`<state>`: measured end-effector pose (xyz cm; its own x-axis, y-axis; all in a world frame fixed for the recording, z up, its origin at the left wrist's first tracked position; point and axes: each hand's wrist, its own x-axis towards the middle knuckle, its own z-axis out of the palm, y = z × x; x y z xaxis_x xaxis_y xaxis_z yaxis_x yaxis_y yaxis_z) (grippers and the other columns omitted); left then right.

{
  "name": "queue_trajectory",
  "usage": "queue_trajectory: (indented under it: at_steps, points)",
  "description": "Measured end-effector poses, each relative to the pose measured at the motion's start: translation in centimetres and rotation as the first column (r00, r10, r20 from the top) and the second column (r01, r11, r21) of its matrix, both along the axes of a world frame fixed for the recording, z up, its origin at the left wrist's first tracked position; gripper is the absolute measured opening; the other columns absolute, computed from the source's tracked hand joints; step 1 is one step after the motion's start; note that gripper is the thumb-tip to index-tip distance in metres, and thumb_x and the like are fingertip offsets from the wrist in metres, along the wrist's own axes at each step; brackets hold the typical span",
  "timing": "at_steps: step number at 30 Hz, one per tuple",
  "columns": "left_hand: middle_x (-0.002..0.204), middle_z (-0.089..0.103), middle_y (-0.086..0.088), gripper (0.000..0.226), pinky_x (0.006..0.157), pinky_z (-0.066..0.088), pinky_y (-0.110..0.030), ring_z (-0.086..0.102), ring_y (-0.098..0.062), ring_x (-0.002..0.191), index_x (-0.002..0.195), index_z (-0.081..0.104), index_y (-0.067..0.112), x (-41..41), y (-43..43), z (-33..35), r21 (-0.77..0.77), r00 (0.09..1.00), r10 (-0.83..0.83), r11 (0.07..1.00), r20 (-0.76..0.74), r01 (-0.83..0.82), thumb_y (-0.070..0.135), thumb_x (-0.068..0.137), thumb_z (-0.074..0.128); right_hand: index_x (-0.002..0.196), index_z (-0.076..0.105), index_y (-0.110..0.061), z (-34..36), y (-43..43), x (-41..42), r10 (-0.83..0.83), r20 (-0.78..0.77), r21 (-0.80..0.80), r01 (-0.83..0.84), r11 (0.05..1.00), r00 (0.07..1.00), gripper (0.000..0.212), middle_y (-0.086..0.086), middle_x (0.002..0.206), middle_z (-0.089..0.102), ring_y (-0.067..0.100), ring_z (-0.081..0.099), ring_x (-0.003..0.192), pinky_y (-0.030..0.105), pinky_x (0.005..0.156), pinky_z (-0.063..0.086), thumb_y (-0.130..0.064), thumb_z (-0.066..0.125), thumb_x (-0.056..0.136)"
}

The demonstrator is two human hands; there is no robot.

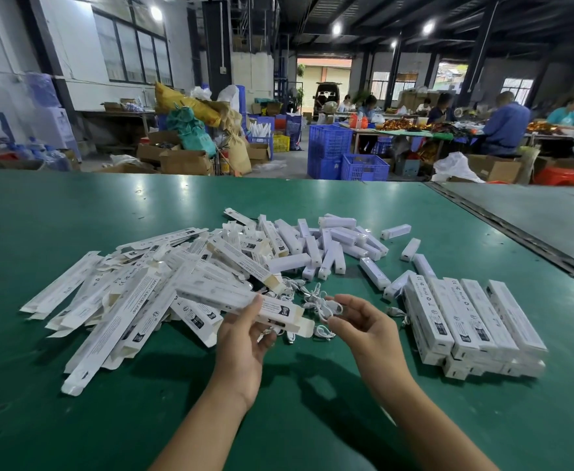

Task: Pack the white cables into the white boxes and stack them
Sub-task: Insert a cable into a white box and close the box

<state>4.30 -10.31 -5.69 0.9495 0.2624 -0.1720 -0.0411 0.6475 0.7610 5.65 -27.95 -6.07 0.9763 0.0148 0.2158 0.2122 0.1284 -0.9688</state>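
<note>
Cool, even light comes from round ceiling lamps [336, 28] overhead, and pale daylight glows through the open doorway [323, 79] at the hall's far end. The glossy green tabletop [74, 232] mirrors the lamps as soft white patches along its far side. Dark, soft-edged shadows lie on it beside the forearms [414, 413]. The long white cardboard box [278, 311] held by the left hand [244, 338] is fairly sharp, though its print cannot be read. The thin white cable [333, 307] pinched by the right hand [363, 328] is smeared. The wide lens bows the tabletop edges and leans the dark pillars [215, 45]. The seated workers [506, 127] far off are soft.
</note>
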Motion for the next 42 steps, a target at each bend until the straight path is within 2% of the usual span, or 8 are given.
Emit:
queue_trajectory:
  at_steps: [5, 11, 15, 19, 25, 29, 38, 42]
  points:
    - [0.099, 0.065, -0.010, 0.006, 0.058, 0.046, -0.028, 0.057, -0.017, 0.081, 0.098, 0.065, 0.017, -0.2, -0.7, -0.2, 0.091, 1.000, 0.008, 0.996, 0.021, -0.010, 0.016, 0.092, 0.066, 0.105, 0.073, -0.020, -0.3, 0.4, -0.1, 0.002, 0.019, -0.090, 0.000, 0.996, 1.000, 0.033, -0.011, 0.063, 0.064, 0.000, 0.055, 0.059, 0.011, 0.057, 0.043, 0.005, 0.069, 0.084]
    - [0.092, 0.072, -0.005, 0.009, 0.052, 0.049, -0.021, 0.064, -0.011, 0.071, 0.099, 0.066, 0.018, -0.5, -1.1, 0.1, 0.127, 0.998, -0.017, 0.992, 0.056, 0.010, 0.013, 0.091, 0.065, 0.109, 0.073, -0.016, -0.2, 0.9, -0.2, 0.010, 0.013, -0.122, -0.008, 0.993, 1.000, 0.033, 0.004, 0.083, 0.066, 0.002, 0.057, 0.062, 0.011, 0.060, 0.044, 0.007, 0.069, 0.084]
    - [0.089, 0.074, -0.002, 0.011, 0.052, 0.050, -0.021, 0.066, -0.010, 0.071, 0.100, 0.065, 0.019, -0.7, -1.3, 0.2, 0.145, 0.997, -0.013, 0.989, 0.078, 0.001, 0.011, 0.093, 0.063, 0.110, 0.072, -0.017, -0.4, 1.0, -0.3, -0.018, -0.027, -0.165, 0.014, 0.986, 0.999, 0.034, -0.003, 0.069, 0.070, 0.001, 0.054, 0.057, 0.012, 0.055, 0.041, 0.004, 0.070, 0.084]
    - [0.090, 0.073, -0.002, 0.010, 0.056, 0.049, -0.023, 0.064, -0.009, 0.071, 0.101, 0.065, 0.018, -0.6, -1.2, 0.1, 0.151, 0.997, 0.017, 0.988, 0.081, -0.029, 0.012, 0.093, 0.064, 0.102, 0.073, -0.025, -0.5, 1.0, -0.3, -0.100, -0.023, -0.219, 0.092, 0.971, 0.995, 0.030, -0.002, 0.082, 0.075, 0.005, 0.064, 0.071, 0.018, 0.063, 0.049, -0.002, 0.074, 0.082]
    - [0.089, 0.073, 0.000, 0.009, 0.059, 0.049, -0.025, 0.064, -0.010, 0.074, 0.098, 0.068, 0.021, -0.4, -1.2, -0.3, 0.188, 0.995, 0.025, 0.981, 0.094, -0.043, 0.014, 0.093, 0.065, 0.097, 0.074, -0.022, -0.4, 1.4, -0.6, -0.120, -0.027, -0.314, 0.106, 0.944, 0.992, 0.027, -0.011, 0.067, 0.072, -0.003, 0.054, 0.049, 0.007, 0.050, 0.038, -0.002, 0.074, 0.079]
    - [0.086, 0.076, 0.004, 0.009, 0.055, 0.051, -0.021, 0.068, -0.003, 0.070, 0.098, 0.071, 0.020, -0.4, -1.3, -0.6, 0.256, 0.995, -0.011, 0.966, 0.099, -0.015, 0.014, 0.092, 0.066, 0.100, 0.074, -0.023, -0.4, 1.3, -0.7, -0.120, -0.051, -0.389, 0.091, 0.917, 0.991, 0.028, -0.005, 0.070, 0.073, 0.002, 0.056, 0.055, 0.015, 0.055, 0.045, -0.006, 0.073, 0.078]
    - [0.097, 0.077, 0.001, 0.014, 0.074, 0.056, -0.032, 0.073, -0.016, 0.092, 0.106, 0.071, 0.016, -0.3, -1.8, -1.6, 0.439, 0.995, -0.098, 0.896, 0.032, 0.074, 0.017, 0.092, 0.068, 0.100, 0.073, -0.025, -0.6, 1.2, -0.7, -0.106, -0.081, -0.469, 0.056, 0.882, 0.991, 0.033, -0.004, 0.069, 0.073, -0.003, 0.053, 0.049, 0.011, 0.049, 0.040, -0.003, 0.067, 0.077]
    - [0.098, 0.077, -0.001, 0.017, 0.067, 0.056, -0.022, 0.073, -0.015, 0.091, 0.109, 0.070, 0.013, -0.3, -1.8, -1.7, 0.436, 0.992, -0.110, 0.897, 0.054, 0.076, 0.013, 0.092, 0.068, 0.101, 0.072, -0.025, -0.5, 1.2, -0.7, -0.097, -0.085, -0.487, 0.044, 0.872, 0.992, 0.033, -0.002, 0.071, 0.073, 0.001, 0.053, 0.051, 0.014, 0.052, 0.041, -0.003, 0.065, 0.077]
